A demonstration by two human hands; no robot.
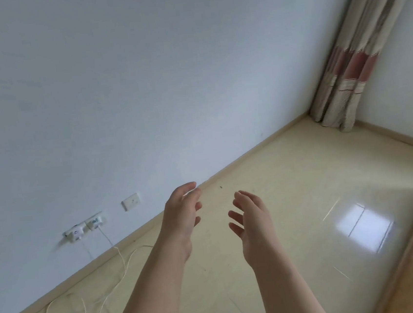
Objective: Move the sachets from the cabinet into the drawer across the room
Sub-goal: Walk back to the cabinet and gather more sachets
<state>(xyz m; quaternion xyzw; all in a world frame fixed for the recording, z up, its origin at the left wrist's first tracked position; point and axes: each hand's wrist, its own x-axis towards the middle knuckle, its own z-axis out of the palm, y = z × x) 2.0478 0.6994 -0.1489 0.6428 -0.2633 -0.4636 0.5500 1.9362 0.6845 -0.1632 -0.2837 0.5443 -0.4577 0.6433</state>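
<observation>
Where pale floor (294, 198) meets white wall (142, 86), cables (121, 261) trail.

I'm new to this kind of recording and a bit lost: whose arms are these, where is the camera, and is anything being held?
There is no machine here. A person wears one wide-angle camera on their head, and it looks forward and down, so you see their own bare arms reaching out in front. The left hand and the right hand both have relaxed, spread fingers and hold nothing. Below them is a shiny pale floor. On the white wall sit sockets, with thin cables trailing onto the floor. A patterned curtain hangs in the corner. No sachets, cabinet or drawer are in view.
</observation>
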